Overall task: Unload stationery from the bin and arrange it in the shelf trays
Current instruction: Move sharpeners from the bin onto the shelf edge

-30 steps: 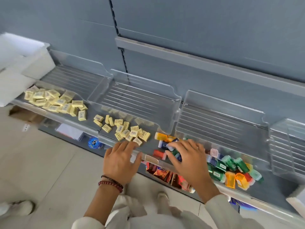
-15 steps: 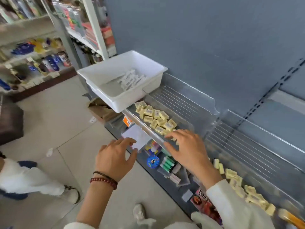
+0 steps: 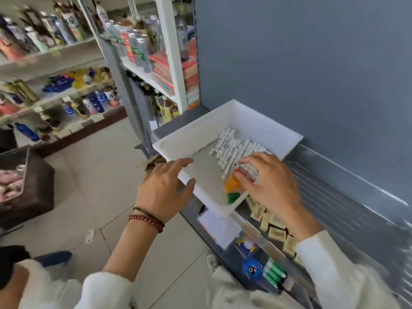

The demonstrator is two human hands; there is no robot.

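The unloading step was in hand, at the grasp itself. The bin (image 3: pixel 267 123) was seen on the shelf end, and the pens (image 3: pixel 229 146) were heaped in it toward 1 o'clock, with an orange piece (image 3: pixel 231 185) and a green piece (image 3: pixel 233 197) lying at about 5 o'clock near the front corner. The right hand (image 3: pixel 269 186) was reached into the bin from 4 o'clock, its fingers (image 3: pixel 247 162) bent down on the near pens and the thumb set just beside the orange piece; whether any pen was already pinched could not be told. The left hand (image 3: pixel 162 190) was held at 8 o'clock of the bin, released and with the fingers spread over the front rim, nothing being gripped; contact with the rim could not be made out. The tray (image 3: pixel 330 204) was placed at 4 o'clock from the bin, with yellow packs (image 3: pixel 276 233) in its front part. For the next move, it was judged that a bundle of pens should be closed on firmly, lifted over the rim and carried toward 4 o'clock, while the bin is steadied by the left hand so that it is not tipped.
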